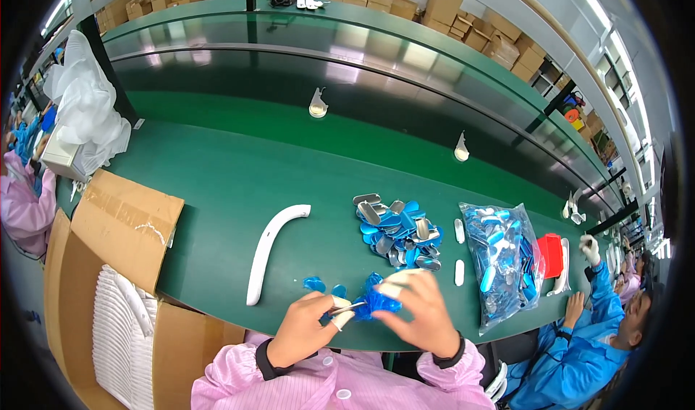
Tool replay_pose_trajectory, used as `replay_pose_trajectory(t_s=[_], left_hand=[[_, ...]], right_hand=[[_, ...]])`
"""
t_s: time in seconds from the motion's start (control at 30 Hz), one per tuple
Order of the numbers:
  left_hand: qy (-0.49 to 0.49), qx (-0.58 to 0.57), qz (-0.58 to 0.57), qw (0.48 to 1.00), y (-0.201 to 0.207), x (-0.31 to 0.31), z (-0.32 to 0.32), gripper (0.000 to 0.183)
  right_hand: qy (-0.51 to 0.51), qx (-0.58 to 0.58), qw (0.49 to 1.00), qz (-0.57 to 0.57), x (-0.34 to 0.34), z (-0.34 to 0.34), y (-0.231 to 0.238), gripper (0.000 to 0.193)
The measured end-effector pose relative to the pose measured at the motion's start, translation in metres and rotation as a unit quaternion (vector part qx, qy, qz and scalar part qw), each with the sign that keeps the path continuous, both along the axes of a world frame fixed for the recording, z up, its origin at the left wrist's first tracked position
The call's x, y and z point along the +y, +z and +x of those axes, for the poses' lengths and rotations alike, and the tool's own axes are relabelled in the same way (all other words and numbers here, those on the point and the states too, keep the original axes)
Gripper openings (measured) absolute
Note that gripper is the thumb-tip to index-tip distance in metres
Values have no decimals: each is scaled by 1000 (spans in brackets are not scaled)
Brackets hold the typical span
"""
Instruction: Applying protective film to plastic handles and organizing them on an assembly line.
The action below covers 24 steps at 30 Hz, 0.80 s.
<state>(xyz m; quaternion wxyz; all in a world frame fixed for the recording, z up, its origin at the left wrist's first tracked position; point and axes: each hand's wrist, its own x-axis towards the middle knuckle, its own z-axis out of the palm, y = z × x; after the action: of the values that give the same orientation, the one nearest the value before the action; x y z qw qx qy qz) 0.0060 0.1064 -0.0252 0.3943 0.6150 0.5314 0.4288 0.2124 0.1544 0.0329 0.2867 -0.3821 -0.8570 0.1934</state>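
Note:
Near the front edge of the green worktable, my left hand (306, 328) is closed, its thumb and forefinger pinching a thin silvery piece (350, 307) seen nearly edge-on. My right hand (423, 311) is beside it, thumb and forefinger curved around crumpled blue film (374, 303). White covers sit on some fingertips of both hands. More blue film scraps (313, 284) lie just left of there. Beyond my hands is a loose heap of silver oval plates (399, 229), many with blue film on them. A white curved part (268, 252) rests to the left.
An open cardboard box (168, 337) of stacked white curved parts stands at left. To the right are two small white oval pieces (459, 230), a clear bag (499, 265) of blue-filmed plates and a red tray (552, 254). A co-worker in blue (579, 352) sits close at right.

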Motion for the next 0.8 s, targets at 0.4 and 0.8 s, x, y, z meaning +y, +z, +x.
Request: replay_pose_trajectory(t_s=[0.4,0.8], left_hand=[[242,118,44,962,11,16,-50,11],[30,-91,-28,995,-18,13,-55,58]], right_hand=[[129,211,921,-303,11,6,-32,20],[49,382,818,-428,6,-17,-28,43]])
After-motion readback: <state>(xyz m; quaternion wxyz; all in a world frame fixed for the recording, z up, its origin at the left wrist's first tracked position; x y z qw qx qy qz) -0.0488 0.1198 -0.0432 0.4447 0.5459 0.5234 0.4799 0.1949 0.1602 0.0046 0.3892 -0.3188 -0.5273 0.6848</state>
